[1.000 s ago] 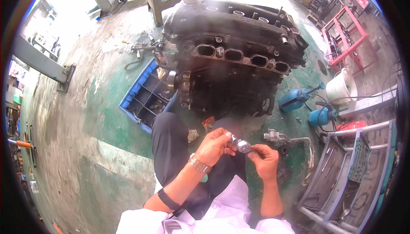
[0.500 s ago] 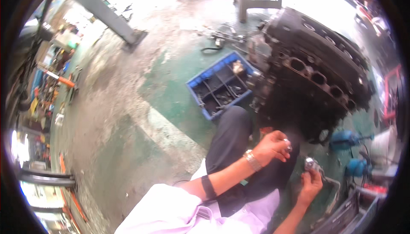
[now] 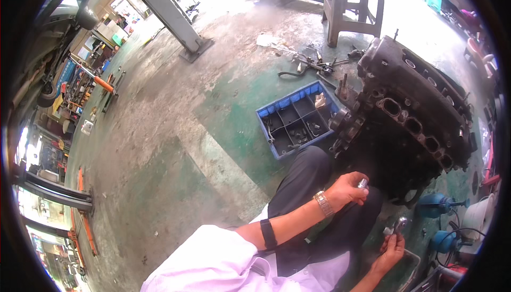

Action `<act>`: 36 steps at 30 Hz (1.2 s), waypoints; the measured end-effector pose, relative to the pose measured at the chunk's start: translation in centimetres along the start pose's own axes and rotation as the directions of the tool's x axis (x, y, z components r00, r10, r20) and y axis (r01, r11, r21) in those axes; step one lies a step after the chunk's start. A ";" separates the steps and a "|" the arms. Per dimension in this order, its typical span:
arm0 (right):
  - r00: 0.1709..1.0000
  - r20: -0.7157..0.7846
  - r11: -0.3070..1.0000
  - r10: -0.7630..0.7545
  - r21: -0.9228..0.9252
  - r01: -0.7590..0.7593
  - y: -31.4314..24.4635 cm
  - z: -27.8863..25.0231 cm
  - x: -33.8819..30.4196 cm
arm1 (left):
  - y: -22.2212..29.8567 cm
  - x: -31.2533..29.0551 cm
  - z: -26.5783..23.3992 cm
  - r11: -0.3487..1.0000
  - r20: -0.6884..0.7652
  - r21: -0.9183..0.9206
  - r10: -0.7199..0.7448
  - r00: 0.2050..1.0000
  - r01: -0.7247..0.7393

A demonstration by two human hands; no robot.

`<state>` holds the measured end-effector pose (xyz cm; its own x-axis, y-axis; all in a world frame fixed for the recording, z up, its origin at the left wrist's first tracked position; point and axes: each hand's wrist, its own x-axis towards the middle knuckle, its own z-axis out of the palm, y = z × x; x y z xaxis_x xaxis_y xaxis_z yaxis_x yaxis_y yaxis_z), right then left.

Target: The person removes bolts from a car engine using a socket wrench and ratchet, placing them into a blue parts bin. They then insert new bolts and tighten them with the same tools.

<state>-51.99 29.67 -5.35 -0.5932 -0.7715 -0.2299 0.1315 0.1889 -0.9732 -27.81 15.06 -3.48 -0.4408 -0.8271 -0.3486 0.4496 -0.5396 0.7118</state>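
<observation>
My left hand (image 3: 345,192), a metal watch on its wrist, is closed with a small silver socket (image 3: 363,183) pinched between thumb and fingers. Lower and to the right, my right hand (image 3: 392,249) grips a ratchet wrench (image 3: 400,224) near its round chrome head; the palm hides the rest of the tool. A gap separates the socket from the ratchet. Both hands are over my dark trousers and the floor beside them, just in front of a greasy black engine block (image 3: 415,105) with a row of oval ports.
A blue divided crate (image 3: 298,119) with small parts stands left of the engine. Behind it lie loose metal parts (image 3: 314,63) and a grey stool (image 3: 355,7). Blue tools (image 3: 434,205) sit at right. A lift post (image 3: 170,18) rises at the far left.
My view has shifted, so the scene sits lower and further right. The ratchet head has turned in my right hand. My left hand keeps the socket.
</observation>
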 end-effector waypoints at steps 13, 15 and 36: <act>0.996 -0.055 0.995 0.076 0.072 -0.072 1.5 -1.3 0.1 | 5.8 1.6 -0.5 0.979 0.019 0.143 0.143 0.990 -0.144; 0.992 -0.082 0.992 0.100 0.089 -0.093 1.5 -1.4 0.1 | 7.0 2.3 -0.4 0.973 0.036 0.140 0.178 0.983 -0.181; 0.960 -0.184 0.966 0.213 0.190 -0.178 2.8 -3.5 -0.8 | 15.3 16.3 7.2 0.090 0.245 0.903 0.696 0.675 -0.421</act>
<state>-53.94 32.93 -7.86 -0.6874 -0.5882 -0.4259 0.3832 0.2044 -0.9008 -33.72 -5.58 6.14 -0.1744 -0.8953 0.4099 -0.4755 0.4411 0.7611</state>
